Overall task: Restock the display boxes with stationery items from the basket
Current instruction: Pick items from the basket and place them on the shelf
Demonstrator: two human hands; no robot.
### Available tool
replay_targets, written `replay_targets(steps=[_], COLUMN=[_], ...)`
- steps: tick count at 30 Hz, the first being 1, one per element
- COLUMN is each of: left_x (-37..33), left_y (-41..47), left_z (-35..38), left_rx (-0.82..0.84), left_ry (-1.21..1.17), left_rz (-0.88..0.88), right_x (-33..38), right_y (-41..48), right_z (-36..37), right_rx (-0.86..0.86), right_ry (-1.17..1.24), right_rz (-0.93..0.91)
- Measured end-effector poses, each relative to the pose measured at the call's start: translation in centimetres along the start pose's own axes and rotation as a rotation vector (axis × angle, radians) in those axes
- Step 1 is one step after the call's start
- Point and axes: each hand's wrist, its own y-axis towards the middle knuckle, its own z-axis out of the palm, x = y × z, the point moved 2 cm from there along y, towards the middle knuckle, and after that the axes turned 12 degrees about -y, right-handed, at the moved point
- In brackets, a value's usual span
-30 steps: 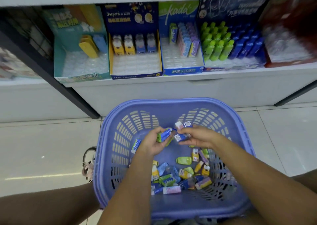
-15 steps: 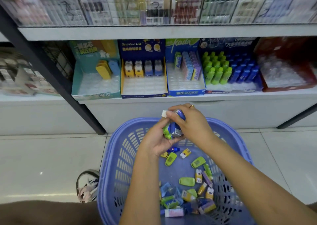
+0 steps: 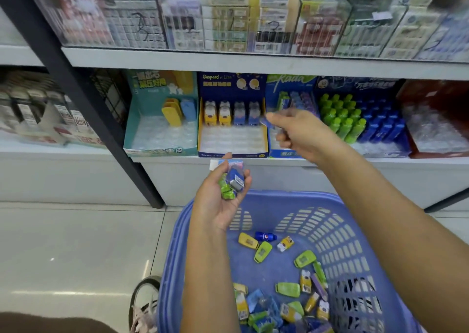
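My left hand (image 3: 220,195) is raised above the blue plastic basket (image 3: 330,205) and grips a bundle of small green and blue erasers (image 3: 232,180). My right hand (image 3: 302,132) reaches toward the shelf and pinches one small blue eraser (image 3: 266,121), blurred, in front of the blue Kada display box (image 3: 286,152). Left of it stands the dark blue Gaspard display box (image 3: 232,152) with a back row of yellow and blue items and bare slots in front. Several loose stationery items (image 3: 284,294) lie in the basket's bottom.
A teal display box (image 3: 142,139) with yellow and blue items stands at the left. Green and blue bottles (image 3: 355,121) fill a box at the right, beside a red box (image 3: 436,152). A black shelf post (image 3: 83,96) slants down. A shoe (image 3: 144,304) rests on the tiled floor.
My right hand left the bundle and moved up toward the Kada box with one blue eraser. My left hand rose with the rest. The view tilted up to the shelves.
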Motion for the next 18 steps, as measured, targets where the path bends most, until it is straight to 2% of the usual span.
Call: replay_targets(steps=[3, 5, 9, 18], left_x=[-0.3, -0.4, -0.7, -1.3], left_y=[0.1, 0.1, 0.2, 0.5], left_z=[0.0, -0.2, -0.4, -0.6], left_rx=[0.014, 0.021, 0.021, 0.018], left_ry=[-0.056, -0.079, -0.095, -0.098], left_rz=[0.009, 0.014, 0.023, 0.066], right_x=[1.6, 2.1, 1.6, 1.9], right_y=[2.6, 4.0, 6.1, 8.5], right_z=[0.2, 0.7, 1.5, 1.7], right_rx=[-0.26, -0.258, -0.163, -0.112], right_ry=[-0.472, -0.64, -0.962, -1.157], right_rz=[-0.268, -0.401, -0.436, -0.49])
